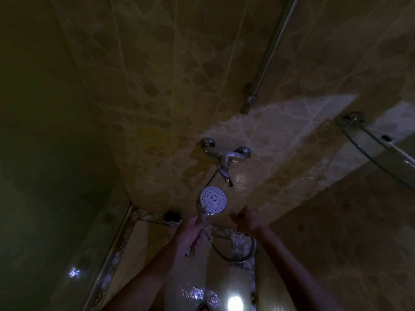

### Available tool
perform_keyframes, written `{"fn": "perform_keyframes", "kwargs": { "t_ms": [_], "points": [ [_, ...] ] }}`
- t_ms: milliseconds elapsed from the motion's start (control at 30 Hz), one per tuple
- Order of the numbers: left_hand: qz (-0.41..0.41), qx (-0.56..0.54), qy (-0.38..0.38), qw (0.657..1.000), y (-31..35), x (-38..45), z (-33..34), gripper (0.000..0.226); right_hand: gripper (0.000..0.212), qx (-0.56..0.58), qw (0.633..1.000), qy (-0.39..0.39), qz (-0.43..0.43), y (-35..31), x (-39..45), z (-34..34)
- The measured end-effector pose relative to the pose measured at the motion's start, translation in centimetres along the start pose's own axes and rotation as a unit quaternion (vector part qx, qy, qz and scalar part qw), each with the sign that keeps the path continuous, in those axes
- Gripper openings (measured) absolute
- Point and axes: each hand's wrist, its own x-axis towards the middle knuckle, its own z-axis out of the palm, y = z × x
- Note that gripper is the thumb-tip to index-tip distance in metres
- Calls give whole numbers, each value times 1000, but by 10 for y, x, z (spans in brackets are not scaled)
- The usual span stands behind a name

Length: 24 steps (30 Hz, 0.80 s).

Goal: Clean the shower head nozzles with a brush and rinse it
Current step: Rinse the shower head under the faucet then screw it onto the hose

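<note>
Below the tap (224, 157), left hand (190, 232) grips the shower head (213, 199); right hand (248, 218) looks curled (brush unseen), so scrubbing and rinsing seem undone.

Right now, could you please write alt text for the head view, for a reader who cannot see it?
In a dim tiled shower, the left hand grips the handle of a white shower head, nozzle face toward the camera, while the right hand hovers beside it, fingers curled. A chrome mixer tap is mounted on the wall above; the hose loops below.
</note>
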Motion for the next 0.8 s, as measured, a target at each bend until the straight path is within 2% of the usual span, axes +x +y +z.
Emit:
{"fn": "perform_keyframes", "kwargs": {
  "t_ms": [167,500,633,800],
  "points": [
    [-2,16,-2,1000,-1,2,3,30,41,-13,999,-5,-30,-11,-3,10],
    [8,32,-6,999,-6,2,6,29,42,30,998,48,-9,-10,9,-14],
    [9,42,4,999,-5,2,7,32,47,21,999,25,-6,-1,-2,-6],
    [16,36,3,999,-4,0,10,34,36,13,1000,5,-25,-12,-1,9]
  ]
}}
